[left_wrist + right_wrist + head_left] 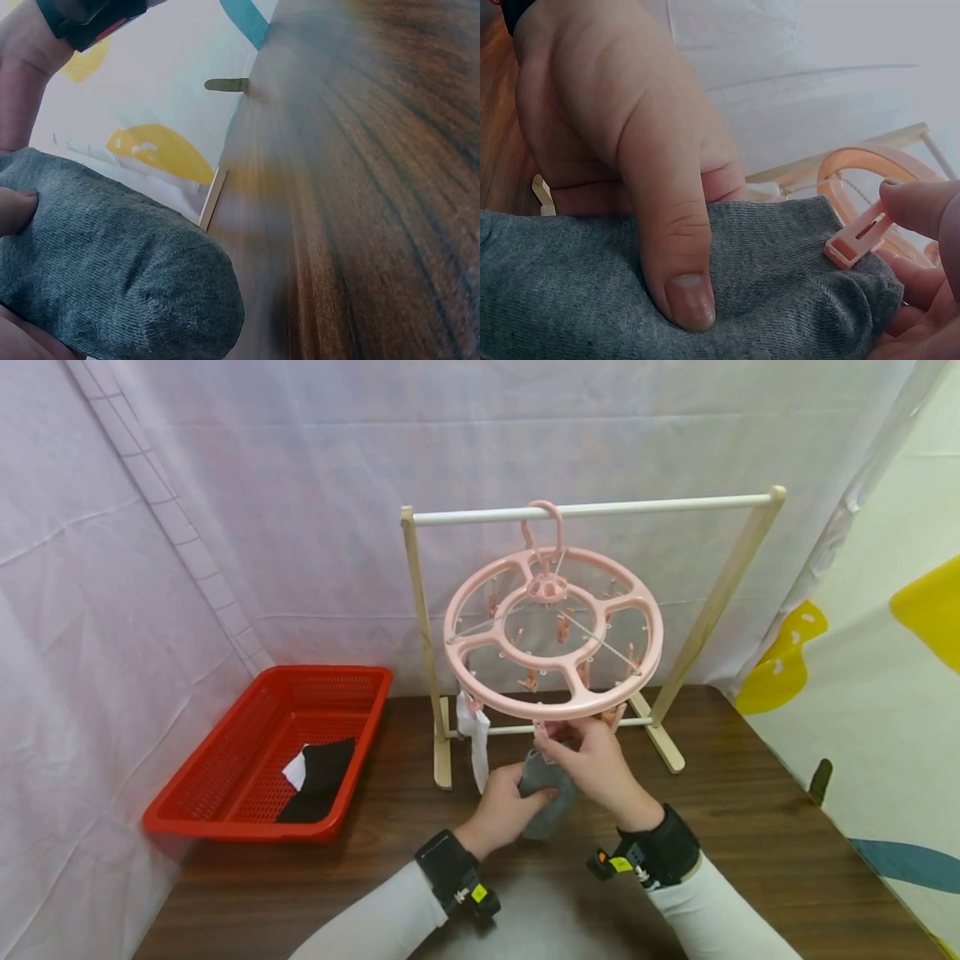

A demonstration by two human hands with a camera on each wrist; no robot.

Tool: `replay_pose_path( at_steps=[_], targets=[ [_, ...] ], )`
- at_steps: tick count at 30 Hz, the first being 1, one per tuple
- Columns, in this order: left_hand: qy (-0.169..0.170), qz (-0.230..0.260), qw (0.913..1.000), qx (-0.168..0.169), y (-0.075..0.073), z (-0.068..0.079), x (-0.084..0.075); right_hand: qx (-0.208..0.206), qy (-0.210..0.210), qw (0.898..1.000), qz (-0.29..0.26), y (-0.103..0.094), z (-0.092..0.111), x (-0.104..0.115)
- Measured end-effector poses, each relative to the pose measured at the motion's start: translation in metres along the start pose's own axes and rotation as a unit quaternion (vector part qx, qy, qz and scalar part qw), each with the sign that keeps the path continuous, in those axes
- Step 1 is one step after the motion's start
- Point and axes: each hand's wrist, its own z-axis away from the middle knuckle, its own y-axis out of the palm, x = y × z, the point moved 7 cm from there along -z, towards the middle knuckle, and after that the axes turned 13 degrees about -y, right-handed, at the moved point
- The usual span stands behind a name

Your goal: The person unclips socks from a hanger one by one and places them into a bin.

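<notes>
Below the near rim of a pink round clip hanger point(495, 697), my left hand point(501, 810) holds a grey sock point(551, 793), thumb on top and fingers beneath. Beside it, my right hand point(600, 768) pinches a pink clothespin point(859, 236) at the sock's cuff. The right wrist view shows the clothespin's jaws right at the cuff fabric, with the left thumb point(686, 292) pressed on the sock farther along. The sock's toe point(187, 300) points away from the left hand in the left wrist view. A white sock point(477, 743) hangs from the hanger's left side.
The hanger's hook goes over the white bar point(637, 507) of a wooden-legged stand point(720, 593). Several other pink clips dangle under the ring. To the left, a red basket point(161, 806) contains black fabric point(326, 777) and a small white piece point(296, 770), all on a brown table point(750, 827).
</notes>
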Motion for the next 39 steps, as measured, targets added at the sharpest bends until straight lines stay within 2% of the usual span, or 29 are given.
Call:
replay_pose_path(
  at_steps=[2, 7, 29, 36, 39],
  targets=[
    [0.000, 0.001, 1.0000, 0.001, 0.000, 0.000, 0.000, 0.002, 0.000, 1.000, 0.005, 0.000, -0.001, 0.009],
    [-0.002, 0.005, 1.0000, 0.003, 0.001, 0.000, 0.001, -0.001, -0.006, 1.000, 0.020, -0.001, -0.001, 0.015],
    [0.000, 0.004, 1.0000, 0.000, 0.000, 0.000, -0.002, -0.006, -0.006, 1.000, -0.016, 0.001, -0.001, 0.013],
    [-0.008, 0.008, 0.9999, 0.002, 0.008, -0.014, 0.028, -0.022, 0.007, 0.999, -0.022, 0.000, 0.001, 0.011],
    [0.002, 0.012, 0.9999, 0.005, 0.008, -0.014, 0.030, -0.029, 0.011, 0.999, -0.030, -0.001, 0.001, 0.010]
  ],
)
